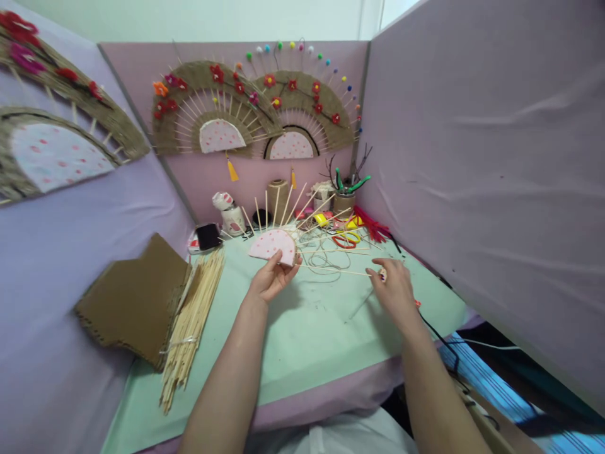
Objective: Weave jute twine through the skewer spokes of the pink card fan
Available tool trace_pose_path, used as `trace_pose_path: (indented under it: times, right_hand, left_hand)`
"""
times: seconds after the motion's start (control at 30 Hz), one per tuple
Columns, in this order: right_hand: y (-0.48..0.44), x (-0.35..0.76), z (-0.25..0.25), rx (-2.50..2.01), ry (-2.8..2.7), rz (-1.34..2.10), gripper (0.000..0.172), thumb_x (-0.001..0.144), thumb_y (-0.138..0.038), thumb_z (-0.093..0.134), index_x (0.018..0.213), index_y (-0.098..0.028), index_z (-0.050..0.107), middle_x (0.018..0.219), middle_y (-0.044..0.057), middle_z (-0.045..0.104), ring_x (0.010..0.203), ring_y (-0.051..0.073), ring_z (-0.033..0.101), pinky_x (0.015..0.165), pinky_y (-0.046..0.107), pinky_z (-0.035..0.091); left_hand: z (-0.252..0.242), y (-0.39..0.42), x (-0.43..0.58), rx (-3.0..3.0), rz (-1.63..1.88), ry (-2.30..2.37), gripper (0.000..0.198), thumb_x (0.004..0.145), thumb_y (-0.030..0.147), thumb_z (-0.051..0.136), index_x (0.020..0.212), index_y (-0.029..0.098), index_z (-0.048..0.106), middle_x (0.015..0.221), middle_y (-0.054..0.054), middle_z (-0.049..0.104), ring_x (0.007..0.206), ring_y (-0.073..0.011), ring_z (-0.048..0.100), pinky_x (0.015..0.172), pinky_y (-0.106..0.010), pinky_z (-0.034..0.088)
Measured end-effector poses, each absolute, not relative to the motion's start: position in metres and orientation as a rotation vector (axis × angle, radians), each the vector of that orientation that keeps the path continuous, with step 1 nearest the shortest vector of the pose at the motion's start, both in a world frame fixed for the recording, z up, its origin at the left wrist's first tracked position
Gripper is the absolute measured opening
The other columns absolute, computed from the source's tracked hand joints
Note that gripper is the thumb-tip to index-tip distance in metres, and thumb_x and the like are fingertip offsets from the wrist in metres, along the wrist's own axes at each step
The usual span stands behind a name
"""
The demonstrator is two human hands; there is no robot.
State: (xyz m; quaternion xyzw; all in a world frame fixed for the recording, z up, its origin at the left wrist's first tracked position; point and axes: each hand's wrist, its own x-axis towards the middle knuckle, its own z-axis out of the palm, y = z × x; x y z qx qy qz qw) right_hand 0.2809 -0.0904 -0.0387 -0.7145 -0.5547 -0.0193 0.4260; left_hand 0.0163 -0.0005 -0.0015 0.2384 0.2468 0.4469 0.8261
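Note:
My left hand point(271, 277) holds up a pink half-round fan core point(274, 244) with red dots, fingers closed on its lower edge. Several thin bamboo sticks point(302, 208) fan out from the core's top and right side. My right hand point(394, 287) is closed in a pinch on the outer end of the lowest stick point(338, 272), which runs sideways from the core. Both hands hover above the pale green table point(307, 340).
A bundle of bamboo sticks point(191, 321) and stacked brown cardboard pieces point(135, 296) lie at left. Twine spool point(278, 197), cup with pliers point(345, 198), red scissors point(345, 239), phone point(208, 236) and loose cord crowd the back. Finished fans point(255, 107) hang on purple partition walls.

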Motion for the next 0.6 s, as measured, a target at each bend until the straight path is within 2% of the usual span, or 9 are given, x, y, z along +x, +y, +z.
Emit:
trace_pose_path:
  times: [0.13,0.3,0.47,0.6]
  right_hand:
    - [-0.113,0.327,-0.050,-2.296,-1.404,-0.070,0.045,0.077,-0.042,0.055,0.114,-0.015,0.059,0.109,0.019,0.056,0.103,0.035,0.049,0.081,0.043,0.038]
    - [-0.110,0.332,-0.062,-2.434,-1.481,0.108,0.054,0.073,-0.047,0.060,0.118,-0.018,0.057,0.108,0.019,0.058,0.099,0.034,0.053,0.074,0.040,0.041]
    - [-0.102,0.330,-0.067,-2.352,-1.507,0.148,0.044,0.080,-0.040,0.051,0.112,-0.010,0.058,0.095,0.019,0.061,0.089,0.030,0.057,0.075,0.038,0.042]
    - [-0.114,0.339,-0.060,-2.165,-1.402,0.114,0.038,0.077,-0.041,0.052,0.102,-0.013,0.061,0.090,0.016,0.062,0.083,0.028,0.058,0.071,0.037,0.044]
  left_hand:
    - [-0.003,0.000,0.019,0.546,0.975,0.567,0.031,0.088,0.020,0.048,0.118,0.012,0.053,0.094,-0.013,0.069,0.088,-0.0193,0.067,0.071,-0.026,0.057]
    - [-0.002,-0.001,0.020,0.555,0.967,0.576,0.029,0.089,0.021,0.046,0.115,0.011,0.054,0.092,-0.012,0.069,0.087,-0.0186,0.067,0.069,-0.024,0.057]
    - [0.002,-0.002,0.017,0.527,0.963,0.542,0.027,0.091,0.024,0.041,0.110,0.010,0.055,0.090,-0.011,0.069,0.085,-0.0172,0.067,0.066,-0.022,0.057]
    - [0.003,-0.002,0.017,0.504,0.987,0.529,0.029,0.093,0.024,0.039,0.114,0.012,0.053,0.090,-0.010,0.069,0.085,-0.0166,0.067,0.068,-0.022,0.057]
